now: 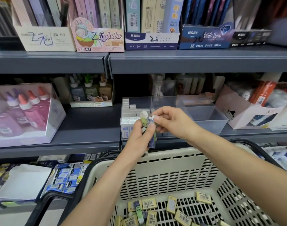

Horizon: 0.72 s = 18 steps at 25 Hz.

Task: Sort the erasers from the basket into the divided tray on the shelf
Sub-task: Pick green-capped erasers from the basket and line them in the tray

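Note:
My left hand (pixel 140 137) grips a small bunch of sleeved erasers (pixel 145 119), green and dark blue, upright in front of the clear divided tray (pixel 208 119) on the middle shelf. My right hand (pixel 171 122) pinches the white top of one of these erasers (pixel 153 119). The tray's left compartment holds several rows of white erasers (pixel 129 111); its right compartments look bare. Below, the beige plastic basket (pixel 172 167) holds several loose erasers (pixel 149 203), mostly yellow-sleeved, one green.
A pink-lilac display box of bottles (pixel 23 111) stands on the shelf at left, and a paper box of goods (pixel 253 111) sits right of the tray. Pencil-lead boxes (pixel 98 39) line the upper shelf. Packets fill the lower shelf (pixel 64 178) at left.

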Each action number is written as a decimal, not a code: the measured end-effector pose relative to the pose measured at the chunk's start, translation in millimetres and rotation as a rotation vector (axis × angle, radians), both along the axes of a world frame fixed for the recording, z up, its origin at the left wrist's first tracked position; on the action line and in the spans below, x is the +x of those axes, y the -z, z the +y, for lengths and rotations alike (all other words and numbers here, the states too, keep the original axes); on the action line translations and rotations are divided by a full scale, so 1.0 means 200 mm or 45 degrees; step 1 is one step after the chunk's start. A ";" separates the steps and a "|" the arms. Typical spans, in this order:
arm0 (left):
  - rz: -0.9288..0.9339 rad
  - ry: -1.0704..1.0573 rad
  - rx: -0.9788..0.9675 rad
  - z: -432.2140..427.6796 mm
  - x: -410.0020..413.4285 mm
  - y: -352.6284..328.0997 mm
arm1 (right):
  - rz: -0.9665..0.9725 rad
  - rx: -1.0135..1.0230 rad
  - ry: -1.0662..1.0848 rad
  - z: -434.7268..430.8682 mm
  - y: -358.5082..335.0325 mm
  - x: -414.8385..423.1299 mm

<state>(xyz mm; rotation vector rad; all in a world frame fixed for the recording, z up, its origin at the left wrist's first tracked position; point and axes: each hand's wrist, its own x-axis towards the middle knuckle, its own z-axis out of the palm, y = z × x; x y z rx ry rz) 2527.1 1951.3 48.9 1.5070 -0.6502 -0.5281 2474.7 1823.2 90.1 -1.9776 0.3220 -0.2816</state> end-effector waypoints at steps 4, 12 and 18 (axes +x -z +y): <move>-0.111 -0.022 0.074 -0.01 0.01 0.02 | -0.030 -0.062 0.020 0.00 -0.03 0.00; -0.222 0.033 0.105 -0.01 0.00 0.01 | -0.165 -0.373 0.155 0.00 -0.13 0.02; -0.099 -0.011 0.085 -0.01 0.00 0.01 | -0.300 -0.082 0.425 -0.23 -0.12 0.05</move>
